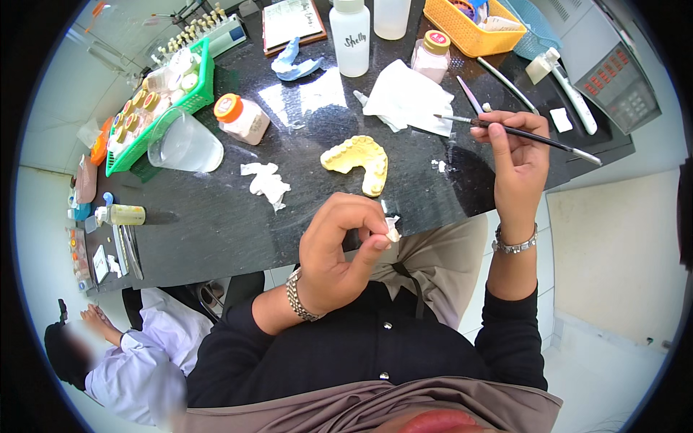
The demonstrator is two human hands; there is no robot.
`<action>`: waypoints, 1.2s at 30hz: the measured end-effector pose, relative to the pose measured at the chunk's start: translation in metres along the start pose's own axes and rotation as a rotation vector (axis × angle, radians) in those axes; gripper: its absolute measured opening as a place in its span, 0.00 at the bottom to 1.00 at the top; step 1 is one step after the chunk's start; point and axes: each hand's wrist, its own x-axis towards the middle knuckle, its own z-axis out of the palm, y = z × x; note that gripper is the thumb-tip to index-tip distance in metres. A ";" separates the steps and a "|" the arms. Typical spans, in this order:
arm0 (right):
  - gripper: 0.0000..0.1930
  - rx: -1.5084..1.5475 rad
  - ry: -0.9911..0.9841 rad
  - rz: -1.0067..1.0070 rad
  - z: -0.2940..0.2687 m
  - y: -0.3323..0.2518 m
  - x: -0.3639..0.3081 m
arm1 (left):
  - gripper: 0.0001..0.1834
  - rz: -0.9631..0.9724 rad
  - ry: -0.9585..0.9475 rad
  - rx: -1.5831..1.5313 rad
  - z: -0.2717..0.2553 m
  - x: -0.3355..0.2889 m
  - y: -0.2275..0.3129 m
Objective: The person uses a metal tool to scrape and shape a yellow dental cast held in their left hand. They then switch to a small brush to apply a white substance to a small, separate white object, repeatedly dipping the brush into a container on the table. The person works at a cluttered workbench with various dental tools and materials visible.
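Observation:
My left hand (pixel 336 249) pinches a small off-white piece, like a dental crown (pixel 393 234), between thumb and fingertips in front of the bench edge. A fine brush (pixel 545 137) with a dark handle lies in the grip of my right hand (pixel 518 159). Its thin tip points left, over the edge of a folded white tissue (pixel 397 90). Between my hands, farther in on the black bench, rests a yellow horseshoe-shaped dental cast (pixel 374 167). White crumbs (pixel 440 166) lie to its right.
Left of the cast are crumpled tissue (pixel 267 184), a clear water cup (pixel 188 143), an orange-lidded powder jar (pixel 242 119) and a green basket (pixel 206 76) of jars. White bottles, a blue mould (pixel 292 63) and an orange basket (pixel 469 32) stand behind. Another person (pixel 159 332) sits lower left.

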 end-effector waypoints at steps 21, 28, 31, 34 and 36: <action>0.15 0.053 0.289 -0.015 -0.005 0.002 -0.019 | 0.08 0.061 -0.087 0.261 0.005 0.005 -0.005; 0.16 -0.053 0.186 -0.015 0.003 0.001 -0.032 | 0.07 0.110 -0.179 0.302 0.001 0.008 -0.004; 0.17 -0.068 0.148 -0.037 0.001 0.003 -0.031 | 0.06 0.133 -0.224 0.320 0.000 0.008 -0.006; 0.17 -0.086 0.146 -0.055 0.002 0.005 -0.031 | 0.09 0.077 -0.142 0.239 0.001 0.004 -0.006; 0.17 -0.103 0.141 -0.061 0.003 0.005 -0.031 | 0.09 0.070 -0.130 0.224 0.002 0.004 -0.006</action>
